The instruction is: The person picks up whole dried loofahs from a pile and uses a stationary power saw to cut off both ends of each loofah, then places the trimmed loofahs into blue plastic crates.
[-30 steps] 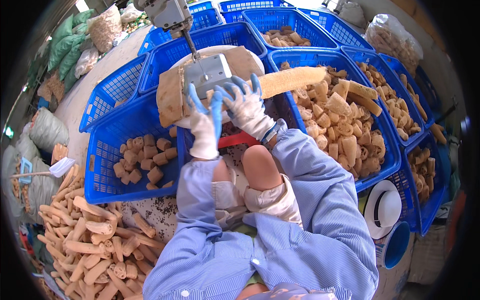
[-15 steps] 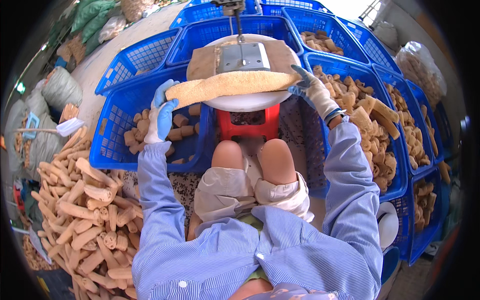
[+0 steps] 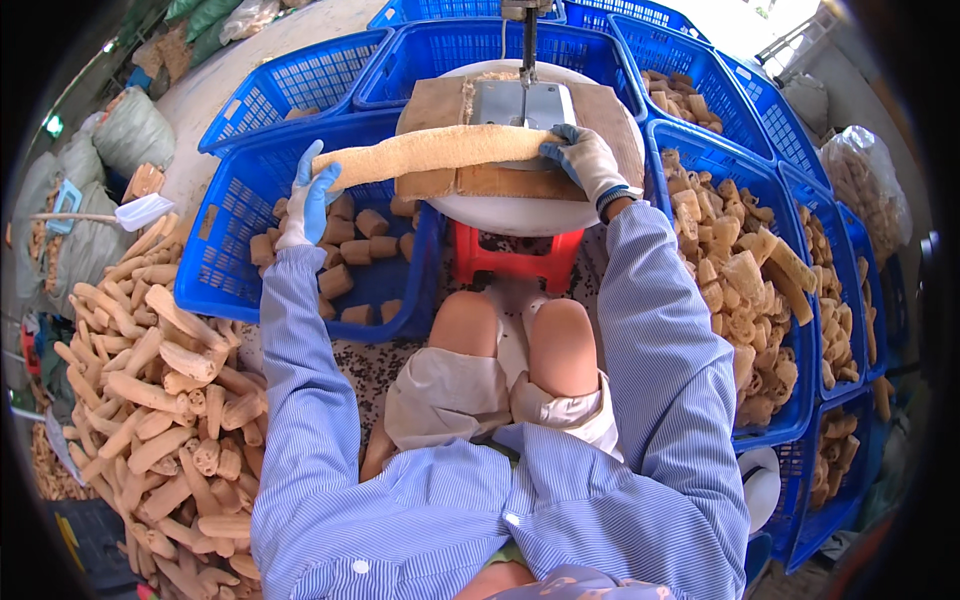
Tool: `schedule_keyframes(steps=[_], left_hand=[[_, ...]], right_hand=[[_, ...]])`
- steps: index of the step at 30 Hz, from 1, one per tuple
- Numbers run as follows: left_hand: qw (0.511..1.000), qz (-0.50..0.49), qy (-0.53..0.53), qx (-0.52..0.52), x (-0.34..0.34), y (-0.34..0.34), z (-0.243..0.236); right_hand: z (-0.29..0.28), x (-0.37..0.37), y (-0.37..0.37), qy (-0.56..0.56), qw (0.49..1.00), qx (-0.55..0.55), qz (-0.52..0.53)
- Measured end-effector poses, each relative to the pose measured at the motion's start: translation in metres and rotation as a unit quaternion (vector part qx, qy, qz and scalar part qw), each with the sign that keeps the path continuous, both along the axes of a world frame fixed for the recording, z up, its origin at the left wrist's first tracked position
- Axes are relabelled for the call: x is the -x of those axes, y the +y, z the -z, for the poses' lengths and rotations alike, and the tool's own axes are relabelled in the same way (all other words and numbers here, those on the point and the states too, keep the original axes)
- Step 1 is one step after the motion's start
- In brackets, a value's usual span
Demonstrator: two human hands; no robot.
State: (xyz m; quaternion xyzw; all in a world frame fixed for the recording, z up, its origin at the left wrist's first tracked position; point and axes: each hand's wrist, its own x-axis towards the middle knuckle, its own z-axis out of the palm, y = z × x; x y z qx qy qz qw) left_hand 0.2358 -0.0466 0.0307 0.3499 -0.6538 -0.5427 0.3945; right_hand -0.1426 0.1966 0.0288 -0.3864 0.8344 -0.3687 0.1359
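A long, pale tan dried loofah (image 3: 430, 152) is stretched crosswise in front of me, held at both ends. My left hand (image 3: 310, 195), in a white and light-blue glove, grips its left end above a blue basket. My right hand (image 3: 588, 160), gloved alike, closes around the right end over the cutting table. Behind the loofah, a grey metal plate (image 3: 550, 100) lies on brown board atop a round white table (image 3: 500, 214). A dark upright machine part (image 3: 528, 50) comes down to the plate; the loofah sits on the near side of it.
The blue basket (image 3: 225, 285) at my left holds short loofah pieces. Beyond it lies a large pile of whole loofahs (image 3: 170, 400). Baskets of cut pieces (image 3: 740, 290) line my right. A red stool (image 3: 515, 262) stands under the table, and dark bits litter the floor.
The loofah and both hands have shifted left relative to the cutting table. My right hand has come in from the table's right edge to beside the metal plate. The view has turned slightly.
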Motion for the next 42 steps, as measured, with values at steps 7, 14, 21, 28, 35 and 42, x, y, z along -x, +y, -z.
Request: schedule_keyframes(steps=[7, 14, 21, 28, 35, 42], left_hand=[[0.995, -0.077, -0.05, -0.046, 0.036, -0.049, -0.008], [0.987, -0.119, -0.072, -0.079, 0.065, -0.066, -0.015], [0.984, -0.138, -0.061, -0.091, 0.074, -0.077, -0.012], [0.979, -0.114, -0.012, -0.168, 0.066, -0.072, 0.003], [0.973, 0.029, 0.119, -0.194, -0.012, -0.042, 0.034], [0.95, 0.096, 0.185, -0.233, -0.027, 0.048, 0.034]], right_hand=[[-0.007, 0.017, -0.022, 0.009, 0.999, -0.045, 0.011], [-0.01, 0.026, -0.04, -0.033, 0.999, -0.01, 0.026], [-0.015, 0.034, -0.055, -0.1, 0.992, -0.014, 0.073], [-0.009, 0.041, -0.049, -0.182, 0.976, 0.11, 0.044], [-0.007, 0.037, 0.125, -0.192, 0.94, 0.271, 0.084], [-0.004, 0.014, 0.294, 0.209, 0.877, -0.226, 0.369]])
